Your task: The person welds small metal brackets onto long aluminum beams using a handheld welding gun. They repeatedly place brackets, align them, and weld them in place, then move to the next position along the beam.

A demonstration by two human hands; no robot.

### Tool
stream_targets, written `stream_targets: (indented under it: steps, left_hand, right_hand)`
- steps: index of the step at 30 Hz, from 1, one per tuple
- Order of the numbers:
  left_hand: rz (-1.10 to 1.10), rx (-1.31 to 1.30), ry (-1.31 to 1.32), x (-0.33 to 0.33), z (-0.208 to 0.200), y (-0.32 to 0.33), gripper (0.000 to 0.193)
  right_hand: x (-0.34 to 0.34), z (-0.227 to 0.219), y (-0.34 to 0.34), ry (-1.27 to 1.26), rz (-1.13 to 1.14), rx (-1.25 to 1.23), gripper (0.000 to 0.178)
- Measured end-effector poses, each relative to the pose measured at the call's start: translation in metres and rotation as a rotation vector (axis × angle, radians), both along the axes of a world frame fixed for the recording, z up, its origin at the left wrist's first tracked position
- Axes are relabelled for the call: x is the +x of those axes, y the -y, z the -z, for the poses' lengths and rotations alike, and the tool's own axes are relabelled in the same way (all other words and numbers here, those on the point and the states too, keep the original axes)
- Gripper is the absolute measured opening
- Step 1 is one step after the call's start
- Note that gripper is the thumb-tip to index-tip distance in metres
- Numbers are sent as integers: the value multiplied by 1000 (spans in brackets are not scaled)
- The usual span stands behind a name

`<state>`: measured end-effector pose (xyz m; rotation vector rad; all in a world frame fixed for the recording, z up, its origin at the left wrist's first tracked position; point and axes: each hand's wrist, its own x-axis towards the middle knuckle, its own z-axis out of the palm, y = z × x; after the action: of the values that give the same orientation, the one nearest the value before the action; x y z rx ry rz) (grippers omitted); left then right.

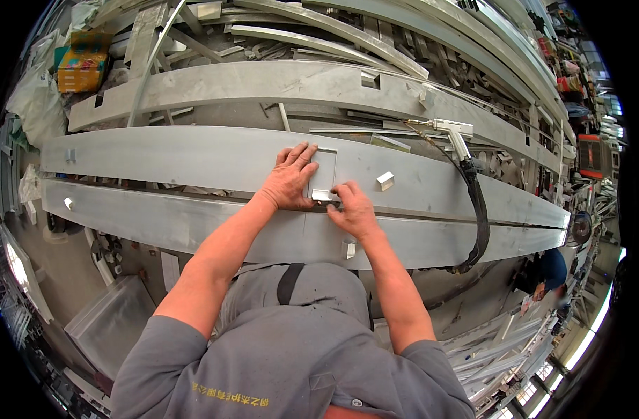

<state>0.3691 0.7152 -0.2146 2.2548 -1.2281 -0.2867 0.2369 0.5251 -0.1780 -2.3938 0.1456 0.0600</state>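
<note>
Two long silvery metal beams [229, 157] lie side by side across the space in front of me. A thin rectangular metal piece [325, 167] rests on the far beam. My left hand [290, 178] lies along its left edge, fingers stretched out and the thumb side low, near a short shiny metal bracket [324, 196]. My right hand [352, 209] pinches that bracket's right end between thumb and fingers, at the beam's near edge. The underside of the bracket is hidden. Loose short metal pieces [384, 181] sit on the beams, one [349, 248] right of my waist.
A welding gun [453, 130] with a black hose [481, 216] hangs over the beams at right. Beyond lie another beam [263, 82] with cutouts and piled metal strips. An orange box [85, 64] stands far left. Another person [551, 271] is at far right.
</note>
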Motion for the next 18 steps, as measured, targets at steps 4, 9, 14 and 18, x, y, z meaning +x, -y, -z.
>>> stream_targets:
  steps: [4,9,14,18]
  left_hand:
    - [2,13,-8,0,-1,1,84]
    - [2,23,-10,1,-3,0,85]
    - [-4,-8,29,0,-6,0,82]
    - [23,-137,-13,-19,-9,-9,65]
  right_hand:
    - [9,9,-11,31,-145,-135,26]
    - [15,24,-15,66,-240,-265,20]
    - [18,22,-14,64,-286,-320,20]
    - [18,22,-12,94,-295,-274,22]
